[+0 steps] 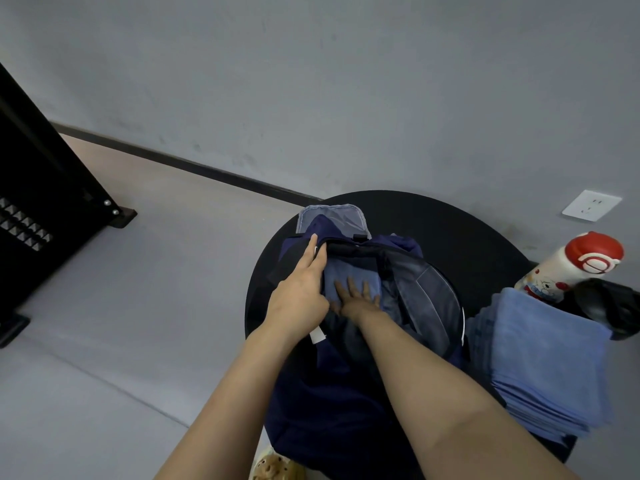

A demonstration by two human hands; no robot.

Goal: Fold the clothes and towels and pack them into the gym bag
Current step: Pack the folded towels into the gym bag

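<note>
Two bare forearms up close, reaching down and forward over the round black counter (450, 216). Left hand (299, 289) on the near-left rim of the open gym bag (346, 393), index finger stretched along the dark edge, other fingers curled round the rim, holding the mouth apart. Right hand (356, 297) down inside the opening, fingers spread flat, pressing on a folded blue cloth (353, 271) already lying in the main compartment. Navy bag sprawled across the counter, its lower end hanging toward the camera, a grey-blue flap (332, 220) turned back at the far side. Just right of the bag, a stack of folded blue towels (543, 368) at the counter's right edge, apart from both hands. Beyond the towels, a white bottle with a red cap (568, 268), tilted, and beside it a dark object (609, 306), too blurred to identify. White wall socket (591, 205) on the grey wall above. Black stand (52, 202) on the floor, far left.
</note>
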